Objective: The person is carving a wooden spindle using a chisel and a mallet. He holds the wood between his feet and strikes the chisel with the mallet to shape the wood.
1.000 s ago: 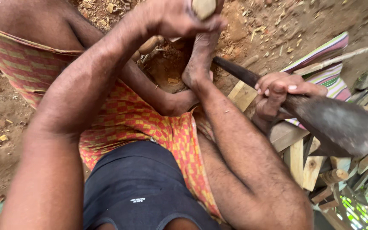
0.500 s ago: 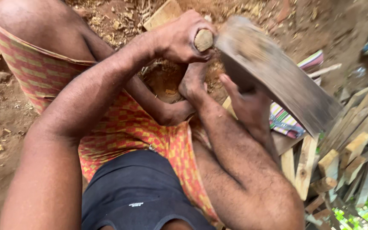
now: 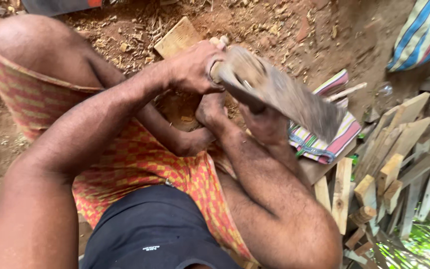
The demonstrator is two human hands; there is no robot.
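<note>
Here the left hand [image 3: 192, 67] curls tight around a short wooden peg [image 3: 216, 69], holding it upright over the dirt ground [image 3: 284, 30], just in front of a flat wooden block [image 3: 177, 37]. The right hand [image 3: 265, 124] grips the handle of a broad chopping blade [image 3: 284, 94], fingers wrapped closed, its blurred edge touching the peg's top. A folded striped cloth [image 3: 324, 144] lies beside a pile of split wood pieces [image 3: 399, 164] at the right edge.

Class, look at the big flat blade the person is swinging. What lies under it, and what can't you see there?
Under the blade lies a folded striped cloth on wooden planks. The blade hides part of the cloth. The left hand grips a wood piece, mostly covered.
</note>
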